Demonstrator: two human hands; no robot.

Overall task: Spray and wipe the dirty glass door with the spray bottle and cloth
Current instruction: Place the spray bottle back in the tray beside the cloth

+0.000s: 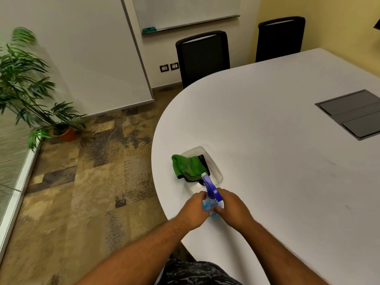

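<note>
At the near rounded end of the white bench, both hands are closed around the spray bottle, which stands close to the edge. The left hand wraps the clear body from about nine o'clock, the right hand from about three o'clock, its fingers curled near the neck under the blue trigger head. The nozzle points toward twelve o'clock, over a clear plastic tray just beyond the bottle. In this tray lies the green cloth, crumpled, with one side hanging over the tray's rim at nine o'clock and something dark under it. I judge the bottle is light and rather stiff, with blue liquid only in the lower part, so one hand on the neck, with a finger on the trigger, should carry it well; the plastic may be slippery if it is wet. The cloth looks soft and limp and can be pinched anywhere. The glass door is probably the glazed panel at the far nine o'clock side, beside a potted plant, but it is blurred. I can read no brand, label or writing on the bottle or the cloth.
</note>
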